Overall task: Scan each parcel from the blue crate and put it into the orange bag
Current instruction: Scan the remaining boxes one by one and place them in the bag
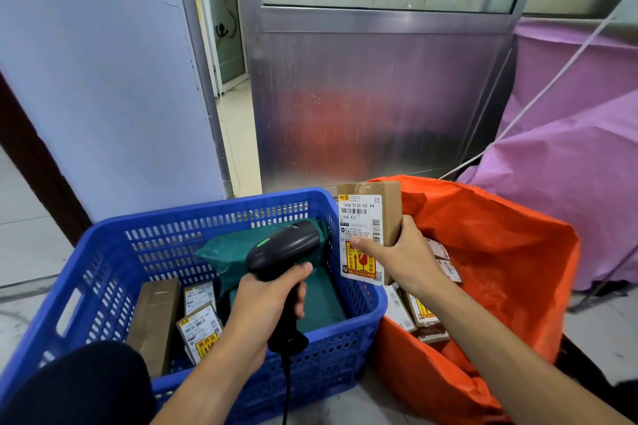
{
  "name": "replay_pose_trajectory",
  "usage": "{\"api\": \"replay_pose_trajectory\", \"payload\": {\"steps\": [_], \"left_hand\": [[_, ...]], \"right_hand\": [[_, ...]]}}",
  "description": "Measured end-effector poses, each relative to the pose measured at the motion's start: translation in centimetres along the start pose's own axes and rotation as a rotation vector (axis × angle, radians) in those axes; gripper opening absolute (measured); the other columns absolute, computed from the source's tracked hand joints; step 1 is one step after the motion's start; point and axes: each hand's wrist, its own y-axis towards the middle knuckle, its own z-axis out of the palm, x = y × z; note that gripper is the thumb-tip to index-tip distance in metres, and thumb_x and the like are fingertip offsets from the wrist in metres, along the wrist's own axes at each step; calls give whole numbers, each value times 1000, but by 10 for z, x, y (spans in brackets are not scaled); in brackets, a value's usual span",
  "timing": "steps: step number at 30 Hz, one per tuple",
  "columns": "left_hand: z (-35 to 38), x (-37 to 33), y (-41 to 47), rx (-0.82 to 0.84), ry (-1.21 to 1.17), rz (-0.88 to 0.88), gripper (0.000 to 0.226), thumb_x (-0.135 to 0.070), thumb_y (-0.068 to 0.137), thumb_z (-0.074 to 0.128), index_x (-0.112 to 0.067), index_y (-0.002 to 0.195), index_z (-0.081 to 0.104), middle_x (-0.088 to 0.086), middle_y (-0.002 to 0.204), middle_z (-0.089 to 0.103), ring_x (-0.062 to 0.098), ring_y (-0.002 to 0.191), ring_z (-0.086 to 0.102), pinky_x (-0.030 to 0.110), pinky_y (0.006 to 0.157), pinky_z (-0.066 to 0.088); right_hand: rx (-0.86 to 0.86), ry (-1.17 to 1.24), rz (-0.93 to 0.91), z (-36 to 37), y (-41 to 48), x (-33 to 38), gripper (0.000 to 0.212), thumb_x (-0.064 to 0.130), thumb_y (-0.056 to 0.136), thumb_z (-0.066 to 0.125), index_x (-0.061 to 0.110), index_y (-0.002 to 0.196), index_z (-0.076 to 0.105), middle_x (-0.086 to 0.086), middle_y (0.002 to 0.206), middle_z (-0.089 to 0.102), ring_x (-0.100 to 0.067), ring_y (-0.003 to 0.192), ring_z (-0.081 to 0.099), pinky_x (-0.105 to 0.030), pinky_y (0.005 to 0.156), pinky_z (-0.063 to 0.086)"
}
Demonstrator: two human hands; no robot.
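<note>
My right hand grips a small brown cardboard parcel upright, its white label facing me, above the gap between the blue crate and the orange bag. My left hand grips the handle of a black barcode scanner over the crate, its head aimed toward the parcel. The crate holds green wrapped parcels, a long brown box and small labelled boxes. Several labelled parcels lie inside the bag.
A metal door panel stands behind the crate and bag. A purple cloth drapes at the right with a white cord across it. A pale wall rises at the left. The scanner's cable hangs down in front of the crate.
</note>
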Motion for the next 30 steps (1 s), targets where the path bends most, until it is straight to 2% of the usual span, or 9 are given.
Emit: {"api": "replay_pose_trajectory", "payload": {"steps": [2,7,11,14,16,20,23,26,30], "left_hand": [[-1,0,1,-3,9,-12,14,-15,89,79,-6,83,71,12,66,62,23,52,51,38,61,46],[-1,-2,10,-23,2,-6,13,-13,91,76,-8,81,69,11,67,64,21,48,50,32,54,45],[-2,-10,20,27,8,-18,11,-14,92,75,-9,86,68,9,68,64,21,49,50,31,52,48],[-4,-21,34,108,-28,-81,16,-16,95,71,-13,81,64,5,68,62,17,47,48,28,50,48],[-8,-25,45,137,-37,-119,17,-19,96,68,-14,81,62,3,68,61,16,47,48,27,50,48],[-11,-26,61,149,-16,-137,16,-21,97,67,-15,83,61,2,69,60,16,48,48,27,51,49],[-8,-29,71,157,18,-129,17,-21,97,67,-15,82,61,2,70,61,16,50,48,28,53,49],[-4,-33,86,171,46,-119,16,-22,97,66,-14,84,61,2,72,61,16,51,48,28,54,50],[-1,-34,106,200,38,-138,19,-23,99,60,-12,84,60,3,72,59,16,51,47,28,54,48]], "right_hand": [[2,1,20,-1,-4,1,72,64,64,87,28,116,51,11,112,70,-10,99,71,-39,81,63],[38,109,107,-15,-12,-2,55,50,86,78,18,126,58,6,108,75,-9,87,76,-18,59,56],[103,173,197,-34,-10,-14,30,45,94,71,20,109,70,4,87,81,-12,75,78,-23,59,60],[60,139,266,-46,4,-32,38,48,91,73,15,111,73,1,92,81,-18,83,79,-36,80,63],[42,131,324,-54,16,-45,41,40,91,74,11,119,70,-4,99,80,-22,87,79,-40,86,62],[37,114,393,-65,35,-66,44,32,86,71,12,125,65,-5,95,81,-23,82,79,-41,82,63],[10,146,418,-68,43,-76,36,28,91,69,10,122,68,-4,91,81,-19,75,78,-28,64,58],[-48,190,469,-64,52,-87,36,30,93,70,9,122,66,-6,95,77,-18,78,74,-26,54,55],[-84,182,583,-53,69,-107,31,41,92,69,12,96,61,-8,79,68,-25,58,62,-26,52,44]]}}
